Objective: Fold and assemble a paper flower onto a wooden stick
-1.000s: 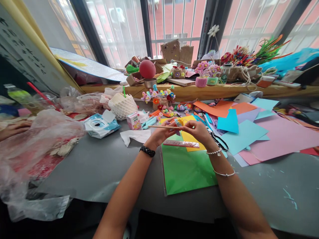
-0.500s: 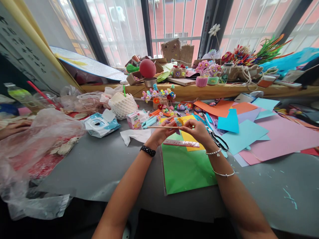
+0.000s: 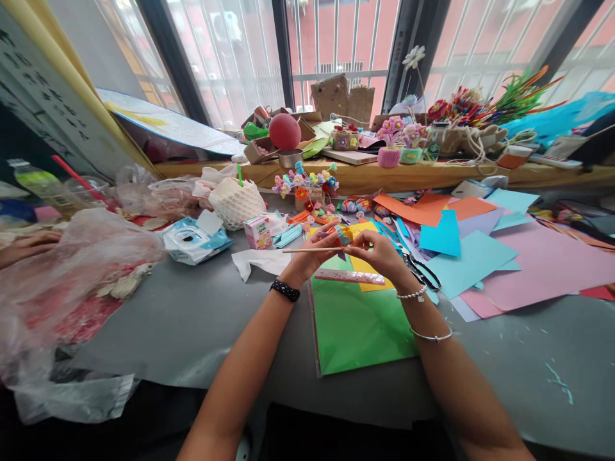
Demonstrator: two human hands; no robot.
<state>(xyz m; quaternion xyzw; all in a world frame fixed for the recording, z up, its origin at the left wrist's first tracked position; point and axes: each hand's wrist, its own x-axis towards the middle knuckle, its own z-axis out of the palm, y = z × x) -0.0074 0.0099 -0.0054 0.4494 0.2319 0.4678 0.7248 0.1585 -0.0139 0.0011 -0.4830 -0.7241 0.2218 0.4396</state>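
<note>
My left hand and my right hand meet above the green paper pack. A thin wooden stick runs level between them, its free end pointing left past my left hand. My right fingers pinch the stick's right end. Beside it, my left fingers are closed round a small multicoloured paper piece in blue, yellow and purple; its exact shape is partly hidden by the fingers. Below the hands lie a pink patterned ruler and yellow paper. Scissors rest right of my right hand.
Blue sheets and a large pink sheet spread to the right. Left are a wipes packet, a small box and a plastic bag. Another person's hand is at the far left. Craft flowers stand behind.
The stick has shifted slightly down and left, and the paper piece has turned a little between my fingers. Both arms stay almost in place.
</note>
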